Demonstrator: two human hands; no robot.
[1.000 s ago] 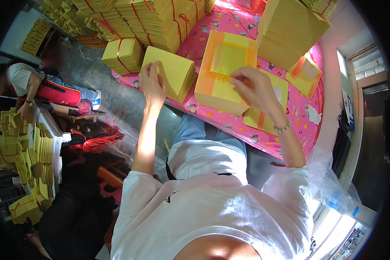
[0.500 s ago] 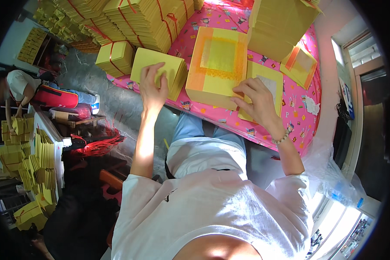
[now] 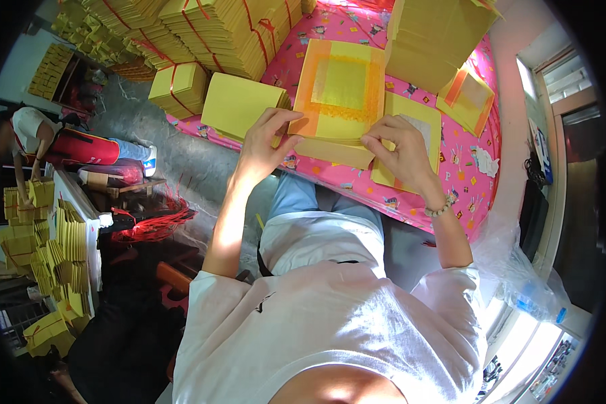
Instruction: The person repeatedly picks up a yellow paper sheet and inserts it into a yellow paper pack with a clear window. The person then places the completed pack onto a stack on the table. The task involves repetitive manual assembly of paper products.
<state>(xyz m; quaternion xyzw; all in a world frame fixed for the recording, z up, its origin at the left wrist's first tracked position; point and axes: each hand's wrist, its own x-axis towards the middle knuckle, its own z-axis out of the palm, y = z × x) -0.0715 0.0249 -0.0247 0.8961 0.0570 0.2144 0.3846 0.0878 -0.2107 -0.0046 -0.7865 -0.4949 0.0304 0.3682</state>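
Observation:
A thick stack of yellow paper (image 3: 333,152) stands before me on a table with a pink patterned cover (image 3: 357,183). Its top sheets (image 3: 342,84), printed with an orange border and a pale yellow-gold square, appear slightly raised along the near edge. At their near left corner, my left hand (image 3: 266,145) has its fingers over the paper and its thumb below. My right hand (image 3: 402,149) pinches the near right corner between thumb and fingers. Beside my left hand sits a plain yellow paper stack (image 3: 239,108). Yellow sheets with a greyish patch (image 3: 411,111) lie by my right hand.
Tall yellow paper bundles (image 3: 215,37) tied with red string rise at the far left. A large yellow block (image 3: 438,44) stands at far right. Another person (image 3: 40,131) handles yellow bundles at a left table. Red strings (image 3: 155,222) hang nearby; a plastic bag (image 3: 518,276) is at right.
My left hand has moved right, from the plain stack to the printed stack's near left corner. My right hand's fingers have closed on the opposite corner. The top sheets' near edge has come up slightly.

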